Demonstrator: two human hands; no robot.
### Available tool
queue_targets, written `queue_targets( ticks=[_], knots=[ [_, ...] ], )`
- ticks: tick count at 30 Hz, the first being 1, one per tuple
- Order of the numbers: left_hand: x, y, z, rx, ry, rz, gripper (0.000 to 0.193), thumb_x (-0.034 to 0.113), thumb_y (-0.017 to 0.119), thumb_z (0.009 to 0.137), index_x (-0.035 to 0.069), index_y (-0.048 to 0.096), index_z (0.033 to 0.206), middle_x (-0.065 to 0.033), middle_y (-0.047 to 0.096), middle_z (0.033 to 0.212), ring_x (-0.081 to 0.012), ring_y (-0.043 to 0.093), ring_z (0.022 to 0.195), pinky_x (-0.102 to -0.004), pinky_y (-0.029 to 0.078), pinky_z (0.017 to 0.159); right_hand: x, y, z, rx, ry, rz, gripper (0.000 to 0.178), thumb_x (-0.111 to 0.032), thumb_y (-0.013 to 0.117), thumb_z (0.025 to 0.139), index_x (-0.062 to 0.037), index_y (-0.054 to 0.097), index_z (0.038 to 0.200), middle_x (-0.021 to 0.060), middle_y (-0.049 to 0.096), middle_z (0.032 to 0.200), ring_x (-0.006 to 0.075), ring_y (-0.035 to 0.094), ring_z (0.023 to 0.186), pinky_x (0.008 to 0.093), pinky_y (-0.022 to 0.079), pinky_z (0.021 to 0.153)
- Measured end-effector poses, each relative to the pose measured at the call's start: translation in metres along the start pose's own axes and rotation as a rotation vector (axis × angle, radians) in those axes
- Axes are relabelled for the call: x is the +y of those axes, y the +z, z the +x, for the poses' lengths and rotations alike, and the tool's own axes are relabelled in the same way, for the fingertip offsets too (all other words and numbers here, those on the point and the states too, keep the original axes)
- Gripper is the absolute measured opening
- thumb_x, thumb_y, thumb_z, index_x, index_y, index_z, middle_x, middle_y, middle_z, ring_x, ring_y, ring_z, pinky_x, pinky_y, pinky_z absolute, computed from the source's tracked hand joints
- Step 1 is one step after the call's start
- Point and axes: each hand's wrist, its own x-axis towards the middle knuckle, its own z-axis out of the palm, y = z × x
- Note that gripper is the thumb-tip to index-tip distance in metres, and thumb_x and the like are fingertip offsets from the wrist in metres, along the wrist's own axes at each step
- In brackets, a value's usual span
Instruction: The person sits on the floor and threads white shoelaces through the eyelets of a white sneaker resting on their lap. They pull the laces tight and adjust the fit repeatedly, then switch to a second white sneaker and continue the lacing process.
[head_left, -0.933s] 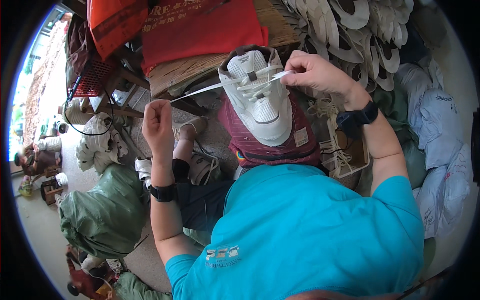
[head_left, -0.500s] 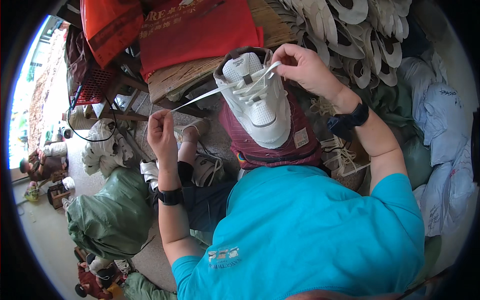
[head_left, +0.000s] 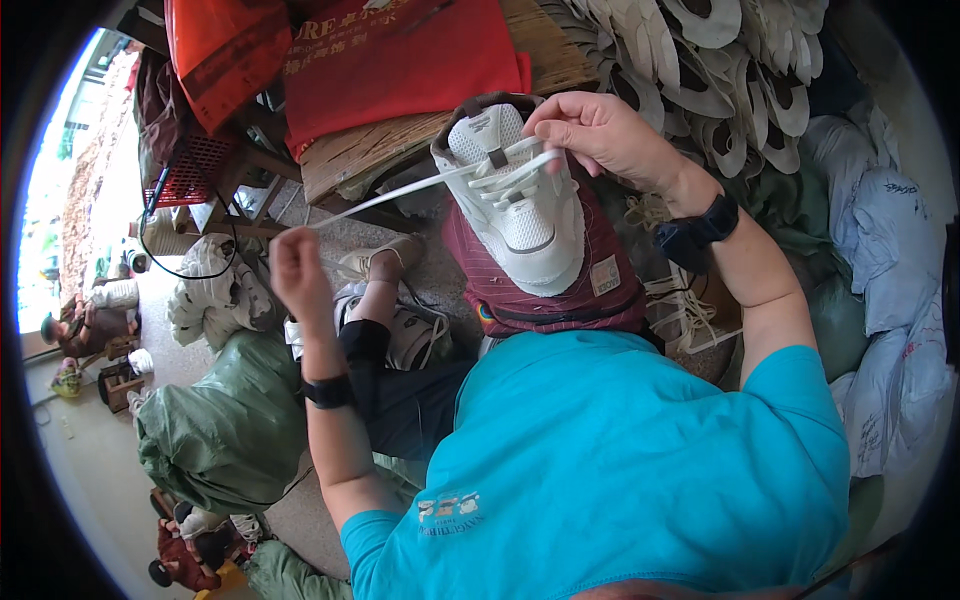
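A white sneaker (head_left: 545,235) with mesh panels and a grey toe trim rests on a maroon striped cloth (head_left: 625,285) over my lap, its toe toward me. A flat white shoelace (head_left: 405,189) runs from its eyelets in a taut line off to the left. My left hand (head_left: 298,268), slightly blurred, is closed on the far end of that lace. Beside the shoe's collar, my right hand (head_left: 612,138) has its thumb and fingers curled together at the lace's upper crossing, close to the right-hand eyelets.
Behind the shoe is a wooden table (head_left: 370,160) with a red bag (head_left: 400,70) on it. Many pale shoe uppers (head_left: 700,80) hang at the upper right. Green sacks (head_left: 225,425) lie at the left, white sacks (head_left: 885,260) at the right. Other people sit far left.
My left hand has moved left and slightly up, drawing the shoelace out longer. My right hand has shifted a little, its fingers now curled lower beside the eyelets.
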Motion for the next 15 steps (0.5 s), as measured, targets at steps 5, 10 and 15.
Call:
queue_targets(
  ticks=[5, 10, 15],
  knots=[
    [-0.037, -0.03, 0.033, 0.122, 0.043, 0.255, 0.013, 0.005, 0.064, 0.091, 0.004, 0.064, 0.104, -0.0034, 0.06, 0.091, -0.0096, 0.056, 0.077, -0.0228, 0.047, 0.07, 0.009, 0.004, 0.011, 0.187, -0.383, -0.484, 0.015, -0.016, 0.062, 0.095, -0.0038, 0.065, 0.105, 0.0013, 0.06, 0.087, 0.0097, 0.058, 0.076, 0.0246, 0.048, 0.068],
    [0.019, 0.067, 0.0, -0.056, 0.145, 0.43, 0.027, 0.009, 0.073, 0.083, 0.009, 0.066, 0.11, -0.0105, 0.053, 0.11, -0.0145, 0.058, 0.082, -0.0242, 0.048, 0.068, -0.003, 0.01, 0.009, 0.228, -0.461, -1.033, 0.019, -0.018, 0.068, 0.088, -0.0038, 0.064, 0.099, 0.0078, 0.049, 0.095, 0.021, 0.058, 0.083, 0.0336, 0.048, 0.077],
    [0.068, 0.116, -0.019, -0.237, 0.086, 0.142, 0.03, 0.008, 0.077, 0.078, 0.007, 0.066, 0.105, -0.0069, 0.05, 0.104, -0.0109, 0.049, 0.073, -0.0232, 0.044, 0.063, -0.001, 0.015, 0.017, 0.134, -0.441, -0.979, 0.018, -0.019, 0.068, 0.087, -0.002, 0.063, 0.093, 0.0093, 0.05, 0.096, 0.0243, 0.057, 0.085, 0.0351, 0.047, 0.078]
  ],
)
